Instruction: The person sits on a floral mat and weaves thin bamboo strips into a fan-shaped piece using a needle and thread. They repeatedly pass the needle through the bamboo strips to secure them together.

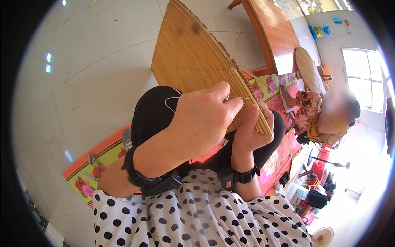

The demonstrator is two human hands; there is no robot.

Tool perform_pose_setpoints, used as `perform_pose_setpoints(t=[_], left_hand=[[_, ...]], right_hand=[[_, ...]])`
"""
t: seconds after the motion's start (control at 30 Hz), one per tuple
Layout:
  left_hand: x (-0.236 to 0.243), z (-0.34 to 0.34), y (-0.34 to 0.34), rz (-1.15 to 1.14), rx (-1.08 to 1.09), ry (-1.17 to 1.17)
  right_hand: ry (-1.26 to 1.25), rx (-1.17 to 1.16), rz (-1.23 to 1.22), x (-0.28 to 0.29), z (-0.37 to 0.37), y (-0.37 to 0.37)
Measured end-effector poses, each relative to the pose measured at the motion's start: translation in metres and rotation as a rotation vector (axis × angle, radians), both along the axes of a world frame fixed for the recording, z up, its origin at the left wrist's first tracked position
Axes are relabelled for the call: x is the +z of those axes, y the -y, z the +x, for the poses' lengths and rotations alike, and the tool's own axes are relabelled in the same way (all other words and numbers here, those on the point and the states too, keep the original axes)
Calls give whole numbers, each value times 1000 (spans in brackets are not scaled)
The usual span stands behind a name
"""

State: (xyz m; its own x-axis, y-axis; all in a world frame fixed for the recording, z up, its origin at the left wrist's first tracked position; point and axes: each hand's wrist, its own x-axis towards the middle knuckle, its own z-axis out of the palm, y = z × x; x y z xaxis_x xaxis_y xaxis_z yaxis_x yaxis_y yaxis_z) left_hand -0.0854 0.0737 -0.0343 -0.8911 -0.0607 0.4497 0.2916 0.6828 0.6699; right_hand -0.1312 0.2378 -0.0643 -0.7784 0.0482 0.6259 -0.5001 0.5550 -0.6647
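A stiff panel (185, 53) of thin tan stalks, laid side by side, tilts up from my lap, its far end toward the upper left. My left hand (201, 117) is closed over it, with thumb and finger pinched on a thin white thread (170, 99). The thread loops beside my wrist side and runs toward the panel's right edge. Whether a needle is in the fingers cannot be seen. My right hand (247, 133) grips the near right corner of the panel, thumb on top and fingers wrapped behind.
Beyond the panel stands a brown wooden table (271, 33). A red flowered mat (82, 166) spreads under my legs across pale floor tiles (82, 82). At the right, another person (325, 115) sits close to a tan oval board (308, 68). Assorted items (317, 197) crowd the lower right.
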Motion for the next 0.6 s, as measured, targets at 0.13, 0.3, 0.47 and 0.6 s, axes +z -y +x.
perform_pose_setpoints(t=[0.13, 0.3, 0.47, 0.6], left_hand=[[4, 1, 3, -41, -15, 19], [15, 5, 8, -116, -43, 61], [19, 7, 9, -138, -57, 56], [18, 11, 10, -148, -34, 51]], right_hand=[[-7, 16, 11, 3, 2, 1], [-23, 18, 46, 2, 5, 0], [-56, 25, 61, -2, 4, -2], [-52, 18, 76, 1, 6, 1]])
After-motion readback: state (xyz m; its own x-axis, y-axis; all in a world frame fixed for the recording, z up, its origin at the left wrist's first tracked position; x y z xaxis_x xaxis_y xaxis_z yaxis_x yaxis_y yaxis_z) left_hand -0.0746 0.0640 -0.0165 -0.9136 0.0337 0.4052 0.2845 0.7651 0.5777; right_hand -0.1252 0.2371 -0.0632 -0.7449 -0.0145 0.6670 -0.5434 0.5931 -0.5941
